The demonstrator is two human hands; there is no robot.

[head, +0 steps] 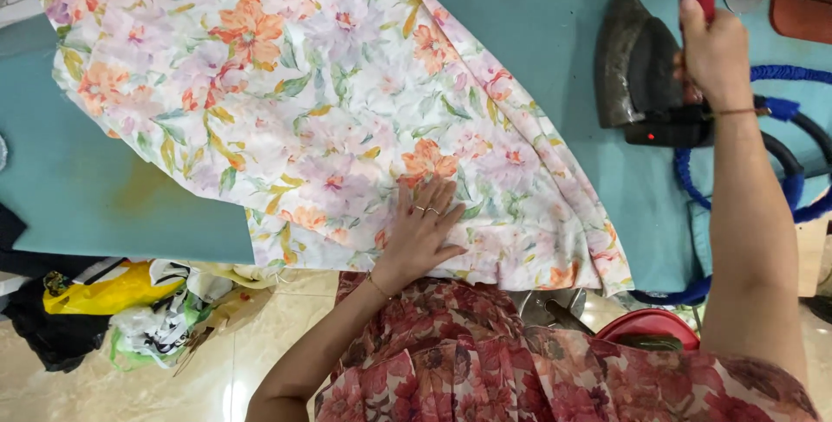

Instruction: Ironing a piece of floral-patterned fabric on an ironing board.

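Fabric (pixel 312 101), floral, lay spread on teal counter (pixel 87 197), long axis running diagonally away to left. Left hand (pixel 420 231) pressed flat on its near hem, fingers splayed. Right hand (pixel 715 54) wrapped iron (pixel 637 62) handle, iron on counter just right of fabric edge.

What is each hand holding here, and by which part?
The right hand grips the iron by its handle. The left hand holds nothing; it lies flat on the floral fabric.
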